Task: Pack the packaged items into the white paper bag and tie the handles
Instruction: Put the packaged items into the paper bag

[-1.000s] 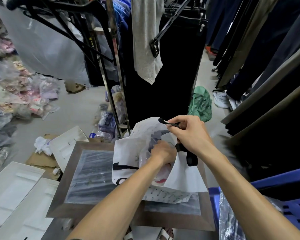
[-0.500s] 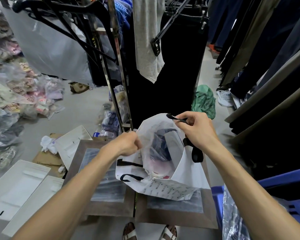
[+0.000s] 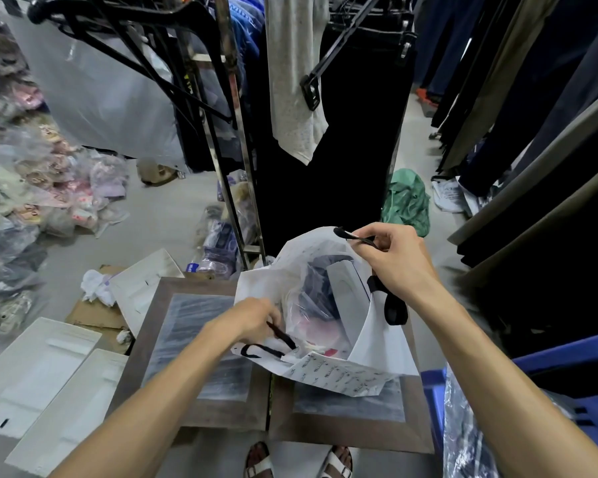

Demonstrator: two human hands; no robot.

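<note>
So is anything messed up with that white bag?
A bit. The white paper bag leans over and is crumpled, its near edge folded outward. The right hand holds up one black handle.

White paper bag point(image 3: 377, 326) with small dark print, black handles point(image 3: 390, 301), perhaps pink packaged items point(image 3: 311, 322); blue crate point(image 3: 567, 391)

Packaged items point(image 3: 311, 305) inside white paper bag point(image 3: 377, 339): mostly hidden by bag walls, contents unreadable through plastic. Left hand point(image 3: 252, 320) fingertips hidden behind black handle point(image 3: 280, 334). Sandalled feet point(image 3: 297, 460) cut by near edge. Bag print too small to read.
</note>
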